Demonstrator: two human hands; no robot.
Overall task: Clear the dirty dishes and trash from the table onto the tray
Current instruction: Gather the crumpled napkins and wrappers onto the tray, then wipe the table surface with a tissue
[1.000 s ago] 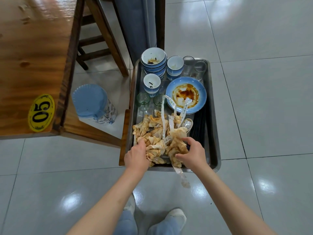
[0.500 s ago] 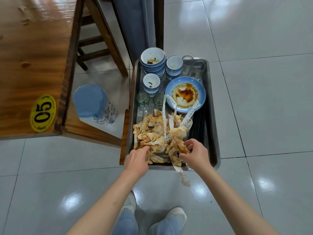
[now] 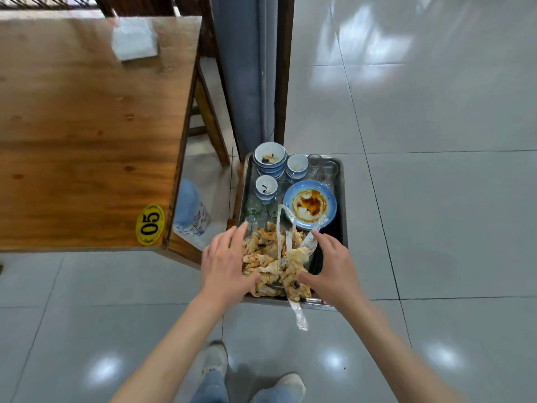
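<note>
With both grips released, the left hand (image 3: 223,266) and right hand (image 3: 334,269) spread flat on either side of the soiled napkin heap (image 3: 276,257) at the tray's (image 3: 344,199) near edge. Bowls (image 3: 268,158) and plate (image 3: 309,205) sit at its far end. Judged step: loading done. Next: tuck in the wrapper (image 3: 299,315) overhanging the near rim, then check the table (image 3: 87,135).

Tray (image 3: 343,199) near corners hidden under hands; table (image 3: 87,141) cut off left.
</note>
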